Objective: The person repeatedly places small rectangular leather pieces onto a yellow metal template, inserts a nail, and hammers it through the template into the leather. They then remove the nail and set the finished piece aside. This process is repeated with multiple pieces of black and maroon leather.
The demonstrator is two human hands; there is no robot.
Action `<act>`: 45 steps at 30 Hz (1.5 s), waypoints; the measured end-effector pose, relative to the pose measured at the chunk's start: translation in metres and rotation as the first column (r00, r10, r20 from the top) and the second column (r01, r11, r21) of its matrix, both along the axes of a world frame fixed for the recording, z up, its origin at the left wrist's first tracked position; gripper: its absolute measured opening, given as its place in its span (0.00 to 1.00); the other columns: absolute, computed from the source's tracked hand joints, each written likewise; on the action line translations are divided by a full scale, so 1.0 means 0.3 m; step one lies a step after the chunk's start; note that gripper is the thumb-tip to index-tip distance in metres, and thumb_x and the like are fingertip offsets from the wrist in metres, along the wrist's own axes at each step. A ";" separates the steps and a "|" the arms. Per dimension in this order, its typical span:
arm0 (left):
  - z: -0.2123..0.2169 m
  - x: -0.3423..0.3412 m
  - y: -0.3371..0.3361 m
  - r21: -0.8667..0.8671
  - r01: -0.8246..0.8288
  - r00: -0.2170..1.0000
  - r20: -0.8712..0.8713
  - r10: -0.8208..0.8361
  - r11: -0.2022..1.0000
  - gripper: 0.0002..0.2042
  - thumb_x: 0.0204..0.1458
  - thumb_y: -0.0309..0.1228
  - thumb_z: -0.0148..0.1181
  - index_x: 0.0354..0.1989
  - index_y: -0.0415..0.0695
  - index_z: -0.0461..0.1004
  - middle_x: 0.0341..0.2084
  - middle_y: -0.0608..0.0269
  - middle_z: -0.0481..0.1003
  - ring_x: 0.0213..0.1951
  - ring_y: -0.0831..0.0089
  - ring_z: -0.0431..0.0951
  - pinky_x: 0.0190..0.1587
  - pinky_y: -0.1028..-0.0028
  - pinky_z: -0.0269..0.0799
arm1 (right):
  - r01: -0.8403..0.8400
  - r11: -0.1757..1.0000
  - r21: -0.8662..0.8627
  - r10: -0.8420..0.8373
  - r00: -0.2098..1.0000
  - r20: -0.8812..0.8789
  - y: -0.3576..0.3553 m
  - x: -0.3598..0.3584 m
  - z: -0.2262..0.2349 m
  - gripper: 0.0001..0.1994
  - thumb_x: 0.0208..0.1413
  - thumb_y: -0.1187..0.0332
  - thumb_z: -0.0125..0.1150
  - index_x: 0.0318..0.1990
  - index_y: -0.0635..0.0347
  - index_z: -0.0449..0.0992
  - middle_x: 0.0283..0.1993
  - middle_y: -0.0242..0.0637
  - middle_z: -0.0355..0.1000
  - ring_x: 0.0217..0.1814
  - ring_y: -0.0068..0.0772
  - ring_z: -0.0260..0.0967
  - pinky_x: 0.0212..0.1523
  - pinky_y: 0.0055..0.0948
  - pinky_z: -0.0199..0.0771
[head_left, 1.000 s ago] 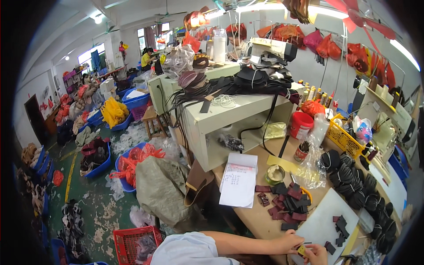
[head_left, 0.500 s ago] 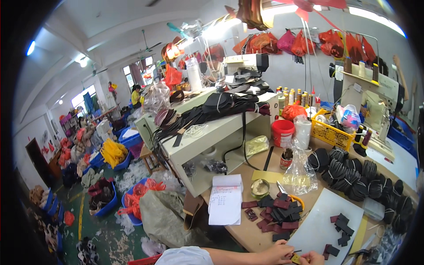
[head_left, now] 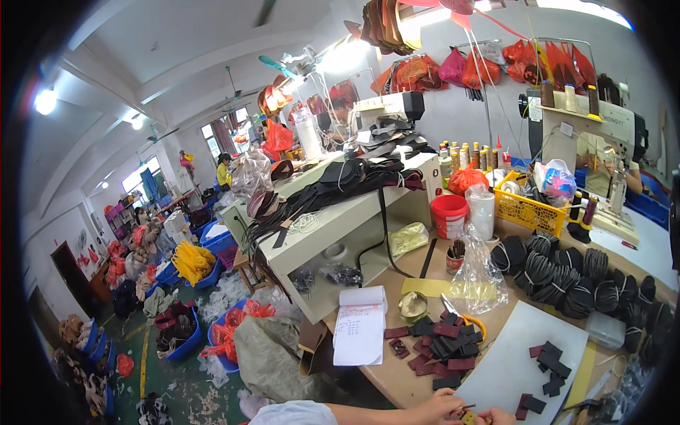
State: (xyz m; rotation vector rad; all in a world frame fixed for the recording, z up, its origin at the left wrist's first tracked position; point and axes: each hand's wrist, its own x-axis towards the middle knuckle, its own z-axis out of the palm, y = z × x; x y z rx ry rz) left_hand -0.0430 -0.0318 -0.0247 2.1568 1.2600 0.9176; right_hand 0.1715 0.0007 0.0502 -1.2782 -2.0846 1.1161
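Yellow piece in closed right hand, dark stick in left hand; tan table, green floor leftward

Fig., my remote feed cf. 1 s ago: view rolls, L side dropping, R side rising. L hand, R hand and yellow pc. sit lower, nearer bottom edge. R-side sewing mach. stands more upright, w/ co-worker's arm now behind; 2nd ceiling lamp enters upper L.
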 end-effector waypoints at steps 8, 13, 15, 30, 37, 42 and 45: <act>0.085 0.002 0.025 0.123 0.032 0.997 0.063 -0.040 0.992 0.13 0.43 0.33 0.69 0.36 0.48 0.74 0.23 0.71 0.69 0.30 0.71 0.70 0.54 0.60 0.59 | 0.031 0.992 -0.123 -0.039 0.997 -0.060 -0.001 0.006 0.018 0.06 0.53 0.72 0.60 0.29 0.65 0.73 0.19 0.39 0.73 0.17 0.26 0.70 0.21 0.27 0.69; 0.091 -0.025 0.030 0.007 -0.018 0.998 0.061 0.018 1.000 0.13 0.39 0.32 0.72 0.32 0.49 0.73 0.29 0.69 0.75 0.32 0.67 0.74 0.54 0.59 0.60 | 0.023 0.983 -0.180 -0.028 0.999 -0.027 0.037 -0.030 0.030 0.05 0.54 0.73 0.59 0.29 0.64 0.73 0.17 0.34 0.69 0.17 0.21 0.68 0.19 0.24 0.65; 0.083 -0.016 0.031 0.055 -0.020 0.998 0.063 0.017 0.998 0.17 0.39 0.31 0.72 0.37 0.48 0.74 0.30 0.71 0.76 0.32 0.72 0.76 0.54 0.62 0.60 | 0.038 0.992 -0.118 -0.038 0.999 0.006 0.030 -0.021 0.037 0.04 0.54 0.73 0.60 0.31 0.64 0.73 0.19 0.33 0.70 0.18 0.19 0.67 0.20 0.23 0.65; 0.152 0.004 0.025 -0.031 -0.024 0.995 0.095 0.027 0.999 0.16 0.41 0.30 0.72 0.29 0.45 0.65 0.35 0.70 0.79 0.32 0.74 0.77 0.53 0.65 0.59 | 0.139 0.956 -0.259 -0.131 0.990 0.047 0.005 -0.045 0.064 0.06 0.55 0.72 0.61 0.35 0.66 0.76 0.23 0.30 0.71 0.20 0.16 0.64 0.22 0.20 0.65; 0.163 0.010 0.044 -0.054 -0.009 0.999 0.051 0.012 0.998 0.14 0.41 0.29 0.72 0.28 0.44 0.69 0.29 0.69 0.78 0.30 0.73 0.76 0.52 0.65 0.61 | 0.102 0.951 -0.291 -0.082 0.993 0.080 0.022 -0.013 0.088 0.07 0.53 0.72 0.63 0.37 0.65 0.76 0.25 0.32 0.71 0.23 0.19 0.65 0.26 0.22 0.66; 0.185 0.014 0.036 -0.051 -0.026 0.999 -0.034 0.024 0.998 0.14 0.41 0.29 0.72 0.37 0.45 0.76 0.20 0.73 0.71 0.27 0.76 0.74 0.56 0.64 0.60 | 0.185 0.972 0.147 -0.176 0.982 -0.069 -0.018 0.101 0.069 0.11 0.49 0.75 0.64 0.41 0.61 0.78 0.40 0.37 0.71 0.32 0.29 0.69 0.34 0.26 0.70; 0.200 0.018 0.033 -0.058 -0.033 0.997 -0.075 0.029 0.998 0.16 0.40 0.29 0.72 0.39 0.45 0.77 0.18 0.74 0.69 0.25 0.78 0.74 0.58 0.63 0.59 | 0.074 0.944 0.323 -0.082 0.997 0.012 -0.089 0.122 -0.001 0.12 0.47 0.74 0.66 0.42 0.57 0.79 0.42 0.36 0.71 0.37 0.35 0.69 0.39 0.30 0.70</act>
